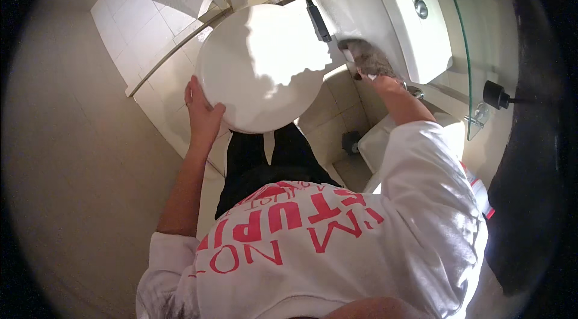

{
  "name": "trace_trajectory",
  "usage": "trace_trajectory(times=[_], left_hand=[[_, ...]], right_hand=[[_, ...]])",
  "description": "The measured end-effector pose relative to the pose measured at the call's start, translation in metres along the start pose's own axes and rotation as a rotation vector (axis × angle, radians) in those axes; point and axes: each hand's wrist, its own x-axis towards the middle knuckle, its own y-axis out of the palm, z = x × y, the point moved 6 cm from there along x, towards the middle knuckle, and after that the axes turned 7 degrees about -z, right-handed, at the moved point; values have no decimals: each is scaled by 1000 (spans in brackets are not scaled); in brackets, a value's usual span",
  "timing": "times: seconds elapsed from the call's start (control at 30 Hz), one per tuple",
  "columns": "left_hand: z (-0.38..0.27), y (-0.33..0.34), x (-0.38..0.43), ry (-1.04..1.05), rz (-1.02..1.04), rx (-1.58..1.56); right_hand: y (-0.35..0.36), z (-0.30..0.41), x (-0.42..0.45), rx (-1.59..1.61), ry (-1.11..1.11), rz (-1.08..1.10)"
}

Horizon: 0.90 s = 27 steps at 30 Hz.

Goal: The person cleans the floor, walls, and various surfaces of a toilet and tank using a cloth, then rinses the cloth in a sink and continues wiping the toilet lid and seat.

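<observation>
In front of my legs is a round white toilet lid point(271, 107), with bright light over its upper right part. My left hand point(203, 113) holds the lid's left edge, the thumb lapping over the rim and the fingers along the side. My right hand point(381, 84) grips a crumpled grey-brown cloth point(370, 59) against the base of the white toilet cistern point(384, 7), to the right of the lid. Some of the right fingers are hidden by the cloth.
A black-handled hose sprayer point(318, 19) hangs between lid and cistern. A flush button point(421, 8) is on the cistern top. A glass shelf point(465, 48) juts out at right. Lower right are a dark brush-like object point(350, 142) and a white basin or bin point(384, 138). A raised ledge point(167, 57) crosses the floor at left.
</observation>
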Motion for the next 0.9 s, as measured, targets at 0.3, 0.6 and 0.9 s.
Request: trace_trajectory(times=[0.3,0.6,0.9], left_hand=[[-136,132,31,616,217,-63],[-145,328,104,-16,437,93],[-122,361,131,-190,421,-29]], right_hand=[[-44,-86,-2,514,421,-502],[14,-15,-11,1002,489,-473],[7,-16,35,1336,514,-647]])
